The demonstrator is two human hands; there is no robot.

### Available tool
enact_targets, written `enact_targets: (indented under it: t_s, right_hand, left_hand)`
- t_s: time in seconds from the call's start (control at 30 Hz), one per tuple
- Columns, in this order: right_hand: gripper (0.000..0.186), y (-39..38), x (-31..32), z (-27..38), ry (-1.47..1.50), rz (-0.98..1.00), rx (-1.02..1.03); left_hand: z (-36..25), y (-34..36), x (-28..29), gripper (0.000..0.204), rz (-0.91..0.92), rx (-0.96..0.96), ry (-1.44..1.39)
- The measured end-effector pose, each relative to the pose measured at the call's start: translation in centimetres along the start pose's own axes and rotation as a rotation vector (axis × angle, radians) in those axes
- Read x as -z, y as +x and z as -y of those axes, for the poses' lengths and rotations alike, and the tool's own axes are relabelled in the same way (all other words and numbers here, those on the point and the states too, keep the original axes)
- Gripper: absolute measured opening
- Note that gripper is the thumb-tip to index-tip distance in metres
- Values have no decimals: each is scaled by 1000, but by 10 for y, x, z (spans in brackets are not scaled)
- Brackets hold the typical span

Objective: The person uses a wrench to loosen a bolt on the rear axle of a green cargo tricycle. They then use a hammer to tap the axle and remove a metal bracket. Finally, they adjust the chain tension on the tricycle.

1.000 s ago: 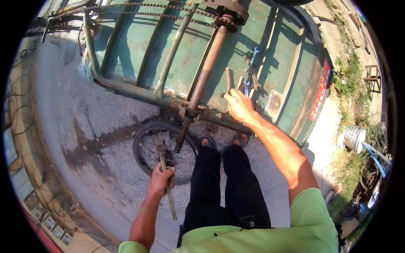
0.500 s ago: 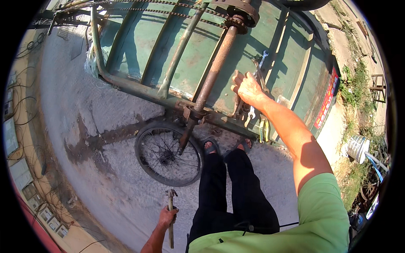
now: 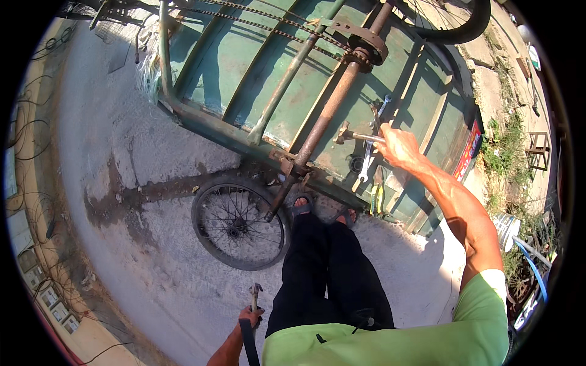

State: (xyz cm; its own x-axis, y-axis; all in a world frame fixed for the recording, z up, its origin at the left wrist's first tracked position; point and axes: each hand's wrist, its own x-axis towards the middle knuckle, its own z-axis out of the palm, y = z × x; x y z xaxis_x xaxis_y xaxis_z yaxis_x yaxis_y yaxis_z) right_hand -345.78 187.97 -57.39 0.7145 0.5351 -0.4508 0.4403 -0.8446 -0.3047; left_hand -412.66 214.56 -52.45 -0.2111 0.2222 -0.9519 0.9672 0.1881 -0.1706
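My right hand (image 3: 400, 146) is closed around the handle of a hammer (image 3: 357, 135), whose head points left over the green cart underside (image 3: 238, 79). Close below it lie an open-ended wrench (image 3: 365, 163) and pliers (image 3: 377, 190) with yellow-green handles. Another wrench (image 3: 383, 107) rests just above the hand. Down by my leg, my left hand (image 3: 251, 315) grips a second hammer (image 3: 255, 293), its claw head up. A dark flat strip extends below that hand; I cannot tell whether it is the handle.
A rusty axle (image 3: 326, 116) crosses the cart, with a chain (image 3: 274, 30) at its upper end. A spoked wheel (image 3: 194, 226) lies on the concrete left of my feet. A white bucket (image 3: 505, 230) stands at the right, and cables (image 3: 30, 146) run along the left wall.
My right hand has closed on a hammer among the tools and moved slightly right and down. My left hand still holds its hammer, now turned so a dark strip shows. The view has shifted.
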Motion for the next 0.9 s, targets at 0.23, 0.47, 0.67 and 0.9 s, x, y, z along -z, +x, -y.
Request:
enact_targets:
  t_s: [0.23, 0.47, 0.67, 0.9]
  right_hand:
    - [30, -107, 31, -18, 621, -46, -471]
    - [24, -170, 103, 46, 1114, -162, -731]
    - [22, -201, 115, 91, 1307, -144, -707]
    - [20, -224, 101, 107, 1404, -76, -674]
  left_hand:
    - [-38, 13, 58, 22, 77, -29, -134]
    - [-5, 108, 129, 22, 99, -38, -292]
    - [-45, 73, 134, 29, 25, -152, -196]
    - [-96, 53, 122, 20, 5, -101, -50]
